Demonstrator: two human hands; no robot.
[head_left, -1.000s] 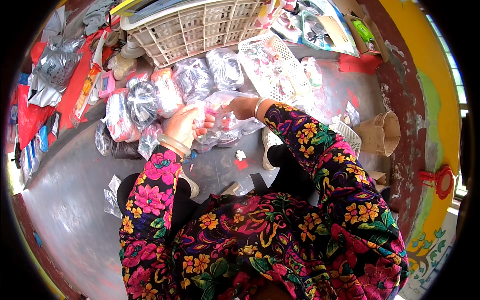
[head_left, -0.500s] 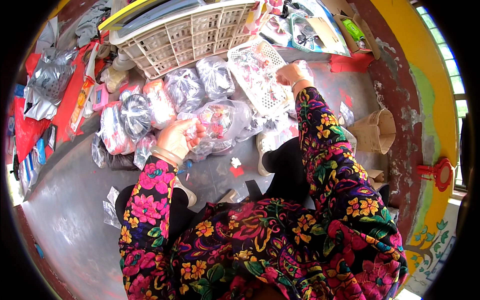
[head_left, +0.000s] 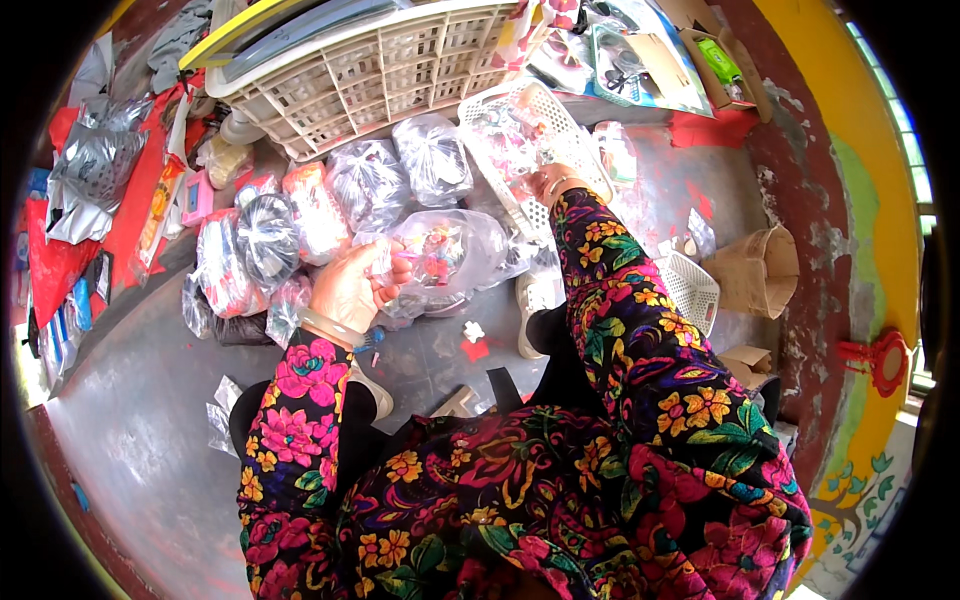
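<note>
My left hand is closed, its fingers curled around what looks like a small clear plastic packet. Just right of it lies a large clear plastic bag with small colourful items inside. My right hand reaches into the lower right of a white perforated basket, which holds many small clear-wrapped pieces. The fingers of that hand are turned away and blend with the pieces, so their grip does not show.
Several stuffed plastic bags crowd the floor ahead. Behind them stands a large cream crate. At right are a small white basket, a brown paper bag and an open carton. A white scrap lies near my feet.
My right hand has moved from the basket's right rim left and down, into its lower part. The left hand stays curled in nearly the same place.
</note>
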